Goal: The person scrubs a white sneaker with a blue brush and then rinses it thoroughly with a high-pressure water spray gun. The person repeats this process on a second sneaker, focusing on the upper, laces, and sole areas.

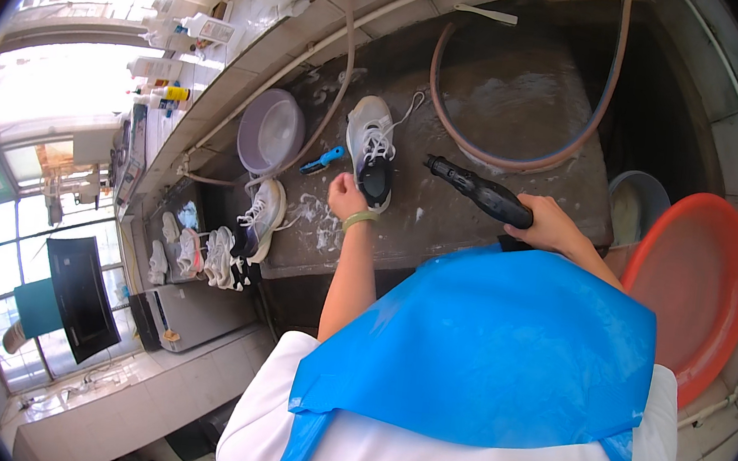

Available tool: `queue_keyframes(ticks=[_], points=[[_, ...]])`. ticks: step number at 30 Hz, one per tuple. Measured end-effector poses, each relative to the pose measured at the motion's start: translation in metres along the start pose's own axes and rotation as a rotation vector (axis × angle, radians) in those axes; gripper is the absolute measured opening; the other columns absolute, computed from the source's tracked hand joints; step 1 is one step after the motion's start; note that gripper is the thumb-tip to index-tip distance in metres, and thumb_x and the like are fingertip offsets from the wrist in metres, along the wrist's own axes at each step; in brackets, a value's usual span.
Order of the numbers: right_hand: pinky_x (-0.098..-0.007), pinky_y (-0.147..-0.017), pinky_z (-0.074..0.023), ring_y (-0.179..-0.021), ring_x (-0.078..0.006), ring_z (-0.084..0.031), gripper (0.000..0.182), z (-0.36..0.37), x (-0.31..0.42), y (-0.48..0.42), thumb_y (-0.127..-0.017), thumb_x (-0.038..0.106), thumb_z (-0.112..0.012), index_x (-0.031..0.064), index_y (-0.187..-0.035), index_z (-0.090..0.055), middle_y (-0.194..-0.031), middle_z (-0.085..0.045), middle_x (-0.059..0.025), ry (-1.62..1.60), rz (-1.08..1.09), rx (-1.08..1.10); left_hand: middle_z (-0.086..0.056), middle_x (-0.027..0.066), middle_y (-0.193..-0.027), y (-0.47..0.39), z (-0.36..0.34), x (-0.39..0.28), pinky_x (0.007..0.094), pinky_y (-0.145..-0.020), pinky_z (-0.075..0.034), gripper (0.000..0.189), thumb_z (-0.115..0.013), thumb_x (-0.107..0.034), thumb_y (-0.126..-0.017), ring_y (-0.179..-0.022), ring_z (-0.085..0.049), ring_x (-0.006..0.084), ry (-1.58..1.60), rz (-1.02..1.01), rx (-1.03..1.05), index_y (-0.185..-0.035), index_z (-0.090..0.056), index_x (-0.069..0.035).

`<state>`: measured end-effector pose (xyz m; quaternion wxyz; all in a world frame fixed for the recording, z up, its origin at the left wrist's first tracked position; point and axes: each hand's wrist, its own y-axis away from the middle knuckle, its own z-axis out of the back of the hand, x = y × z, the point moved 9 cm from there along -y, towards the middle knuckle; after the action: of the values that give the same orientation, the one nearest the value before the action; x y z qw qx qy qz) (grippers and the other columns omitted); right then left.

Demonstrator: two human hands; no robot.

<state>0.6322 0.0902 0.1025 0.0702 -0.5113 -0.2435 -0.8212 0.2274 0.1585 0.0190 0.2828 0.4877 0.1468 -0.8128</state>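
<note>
A light grey lace-up sneaker (369, 129) with a dark lining lies on the wet dark slab (436, 237), its toe pointing away from me. My left hand (347, 196) is at the left side of its heel, fingers curled; whether it pinches the shoe's edge is hidden. My right hand (542, 223) holds the end of a black handheld power tool (481, 192), whose tip points towards the shoe without touching it. Left of the shoe lies a blue-handled brush (322, 160). A second sneaker (262, 219) rests at the slab's left edge.
A lilac basin (271, 132) stands back left, with a hose (348, 59) running past it. Another hose (524, 164) curves over the slab at the right. A white-handled brush (486, 14) lies far back. A grey bucket (642, 198) and red basin (693, 291) stand right. Several shoes (218, 255) stand left.
</note>
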Motion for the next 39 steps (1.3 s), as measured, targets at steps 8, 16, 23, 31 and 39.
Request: queue_keyframes(ticks=[8, 16, 23, 31, 39], points=[[-0.0362, -0.063, -0.0455, -0.071, -0.0281, -0.062, 0.021, -0.015, 0.005, -0.002, -0.068, 0.015, -0.07, 0.0009, -0.081, -0.06, -0.073, -0.063, -0.0158, 0.011, 0.037, 0.11, -0.039, 0.019, -0.124, 0.053, -0.042, 0.121, 0.0593, -0.086, -0.039, 0.062, -0.06, -0.044, -0.078, -0.103, -0.046, 0.0403, 0.851, 1.306, 0.274, -0.125, -0.04, -0.011], [-0.0359, -0.065, -0.0461, -0.073, -0.0268, -0.062, 0.018, -0.019, 0.008, 0.007, -0.067, 0.013, -0.069, 0.0029, -0.08, -0.062, -0.073, -0.064, -0.0132, -0.016, 0.011, 0.13, -0.047, 0.0163, -0.12, 0.02, -0.062, 0.044, 0.05, -0.072, -0.049, 0.078, -0.072, 0.0, -0.067, -0.099, -0.053, 0.0284, 0.413, 0.32, -0.107, -0.132, -0.032, -0.012], [-0.0375, -0.067, -0.0466, -0.073, -0.0287, -0.062, 0.018, -0.007, -0.009, 0.016, -0.067, 0.014, -0.069, 0.004, -0.08, -0.063, -0.075, -0.064, -0.0146, 0.037, -0.037, 0.079, -0.05, 0.0067, -0.12, 0.031, -0.097, 0.044, 0.039, -0.068, -0.047, 0.071, -0.074, -0.018, -0.072, -0.099, -0.053, 0.0238, 0.529, 0.398, 0.084, -0.132, -0.036, -0.012], [-0.0384, -0.069, -0.047, -0.075, -0.0305, -0.062, 0.022, -0.004, -0.026, 0.018, -0.066, 0.015, -0.068, 0.003, -0.084, -0.063, -0.078, -0.064, -0.0167, 0.102, 0.002, 0.101, -0.049, 0.0047, -0.121, 0.009, -0.093, 0.07, 0.0455, -0.07, -0.045, 0.069, -0.073, -0.022, -0.073, -0.103, -0.051, 0.0264, 0.522, 0.324, 0.118, -0.131, -0.037, -0.018], [-0.0361, -0.065, -0.0469, -0.071, -0.0285, -0.062, 0.022, -0.009, -0.036, 0.009, -0.066, 0.012, -0.07, 0.0025, -0.084, -0.063, -0.075, -0.064, -0.0156, 0.091, 0.055, 0.161, -0.05, 0.0054, -0.12, 0.009, -0.074, 0.059, 0.0473, -0.075, -0.045, 0.064, -0.07, -0.023, -0.077, -0.102, -0.051, 0.0252, 0.419, 0.368, 0.135, -0.132, -0.037, -0.019]])
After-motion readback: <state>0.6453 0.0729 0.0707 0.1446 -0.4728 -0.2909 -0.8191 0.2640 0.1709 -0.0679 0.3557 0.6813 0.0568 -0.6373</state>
